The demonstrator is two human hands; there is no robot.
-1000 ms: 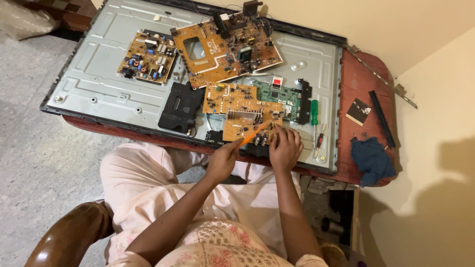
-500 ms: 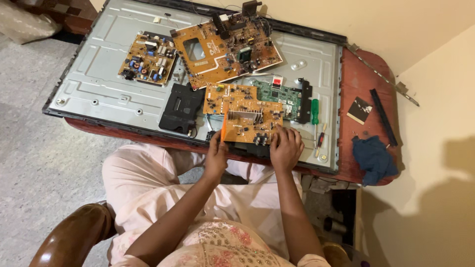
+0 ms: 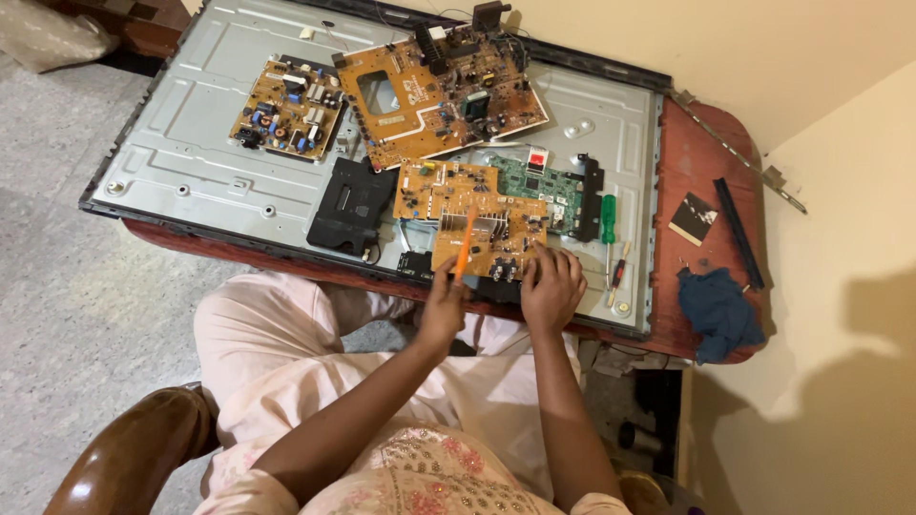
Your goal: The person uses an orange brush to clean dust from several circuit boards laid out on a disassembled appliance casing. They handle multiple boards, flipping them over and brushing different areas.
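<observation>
Head view looks down on a flat metal television back panel [image 3: 191, 162] lying across a reddish surface [image 3: 701, 162]. Left hand [image 3: 444, 310] has its fingers closed around an orange-handled tool [image 3: 465, 243], whose long axis runs up and slightly right, away from the body, its far end over the small orange circuit board [image 3: 477, 224]. That board lies just ahead of both hands, near the panel's front edge. Right hand [image 3: 551, 286] rests with fingers spread and curled on the board's near right corner, gripping nothing that can be seen. A green-handled screwdriver [image 3: 608, 221] lies just right of it.
</observation>
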